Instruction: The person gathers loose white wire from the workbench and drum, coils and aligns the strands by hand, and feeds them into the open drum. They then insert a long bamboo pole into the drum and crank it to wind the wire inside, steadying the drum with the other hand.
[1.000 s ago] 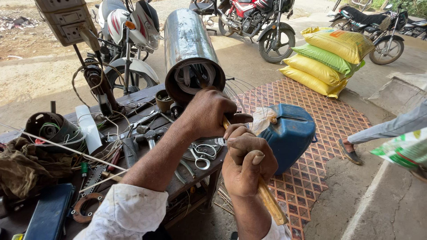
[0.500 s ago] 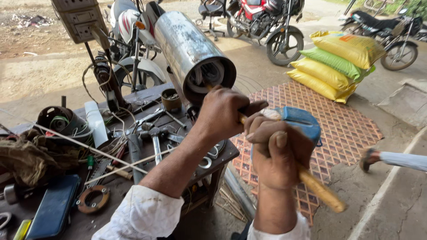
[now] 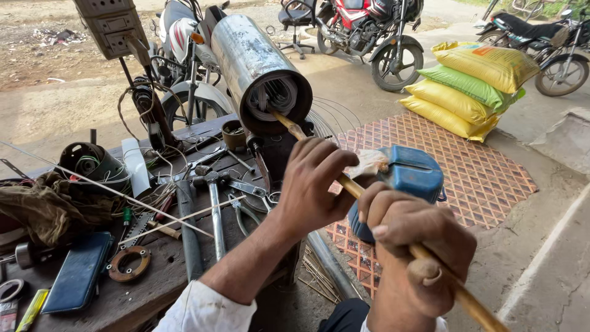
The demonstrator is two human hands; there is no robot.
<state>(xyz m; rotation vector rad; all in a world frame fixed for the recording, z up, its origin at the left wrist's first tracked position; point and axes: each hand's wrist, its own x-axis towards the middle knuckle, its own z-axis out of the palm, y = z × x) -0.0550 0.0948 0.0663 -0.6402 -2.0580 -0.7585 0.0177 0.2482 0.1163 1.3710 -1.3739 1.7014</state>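
Observation:
A long wooden stick [image 3: 294, 128] runs from the lower right up into the open end of a shiny metal cylinder [image 3: 246, 56] that holds wire windings [image 3: 276, 96]. My left hand [image 3: 313, 184] grips the stick near its middle, below the cylinder's mouth. My right hand [image 3: 413, 246] is closed around the stick lower down, close to me. The cylinder lies tilted on the dark wooden workbench [image 3: 160, 283], its mouth facing me.
Hammers [image 3: 214, 203], pliers, scissors, wires, a dark blue case [image 3: 78, 270], a metal ring and a cloth [image 3: 43, 209] litter the bench. A blue plastic canister [image 3: 405, 178] sits on a patterned mat. Stacked yellow and green sacks [image 3: 473, 86] and parked motorcycles [image 3: 369, 37] stand beyond.
The stick's far end has gone into the cylinder's mouth. Both hands have shifted along it, and the view has moved closer. A person's foot at the right is gone from view.

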